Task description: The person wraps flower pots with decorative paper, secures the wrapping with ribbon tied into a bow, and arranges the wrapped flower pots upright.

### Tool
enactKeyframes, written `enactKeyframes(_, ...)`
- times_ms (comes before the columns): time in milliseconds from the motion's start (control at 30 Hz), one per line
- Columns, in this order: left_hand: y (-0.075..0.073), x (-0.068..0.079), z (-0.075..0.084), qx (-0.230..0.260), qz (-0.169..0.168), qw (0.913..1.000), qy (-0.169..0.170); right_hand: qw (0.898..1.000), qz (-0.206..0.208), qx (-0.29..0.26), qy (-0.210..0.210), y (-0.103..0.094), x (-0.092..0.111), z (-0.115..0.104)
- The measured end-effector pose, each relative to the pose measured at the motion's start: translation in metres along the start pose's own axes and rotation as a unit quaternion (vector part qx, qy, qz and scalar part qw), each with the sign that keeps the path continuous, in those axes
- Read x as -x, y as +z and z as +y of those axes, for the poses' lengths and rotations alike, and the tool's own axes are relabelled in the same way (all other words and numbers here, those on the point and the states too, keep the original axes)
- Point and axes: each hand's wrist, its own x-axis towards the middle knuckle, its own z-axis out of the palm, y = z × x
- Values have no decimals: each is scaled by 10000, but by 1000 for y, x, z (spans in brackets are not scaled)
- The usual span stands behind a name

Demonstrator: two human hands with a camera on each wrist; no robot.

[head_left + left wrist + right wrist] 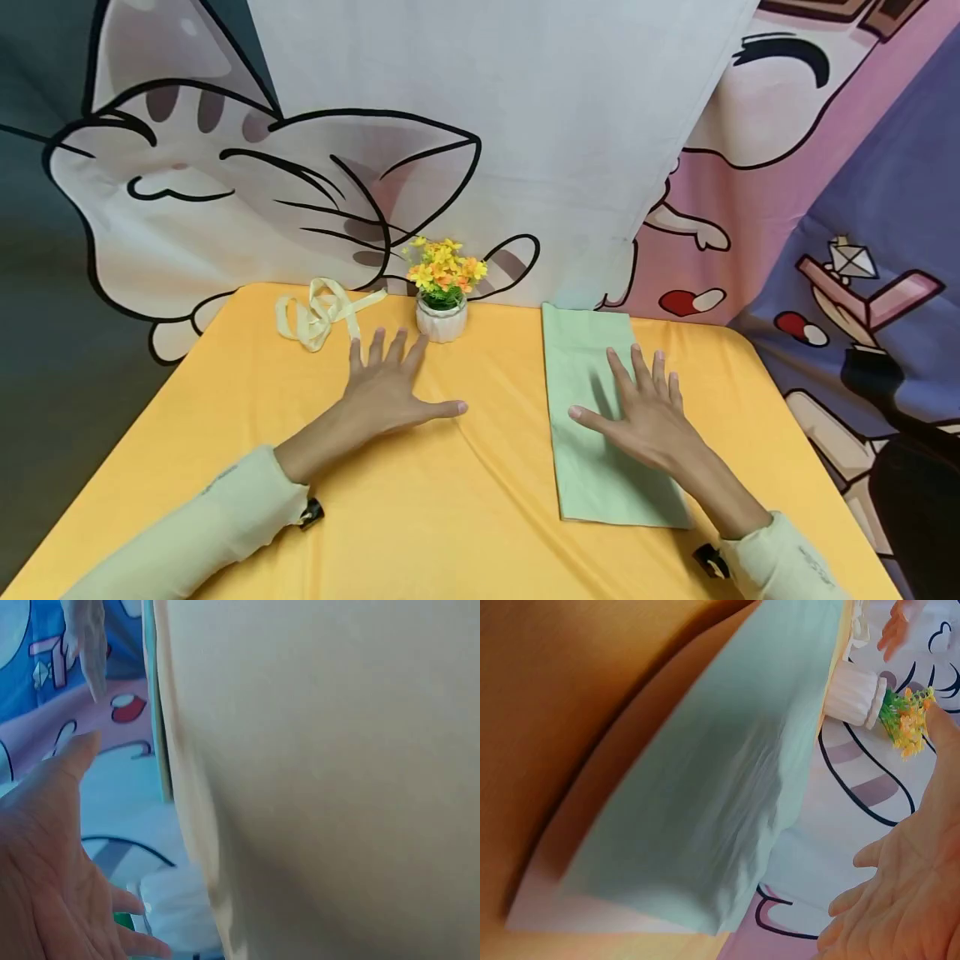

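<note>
Left hand (386, 396) and right hand (648, 421) are splayed wide, empty (pre-grab imo), so gripping the folded mint-green sheet (588, 471) reaching the table's (465, 550) back edge needs curled fingers.

Behind the yellow tablecloth (457, 508) I saw a printed smiling cat (183, 179); right of the tablecloth, a printed envelope (852, 260).
</note>
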Motion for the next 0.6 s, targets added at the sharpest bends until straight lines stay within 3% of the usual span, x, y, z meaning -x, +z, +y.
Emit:
enactKeyframes(133,4,0,19,-189,-189,9995,175,9999,-101,-74,46,-1,2,6)
enactKeyframes(233,5,0,43,-209,-333,9987,315,9997,-190,-110,106,-2,3,10)
enactKeyframes(433,1,3,115,-516,-387,9947,801,9993,-280,-147,177,-2,2,15)
enactKeyframes(600,15,18,179,-1374,-360,9764,1624,9991,-300,-180,252,-3,0,20)
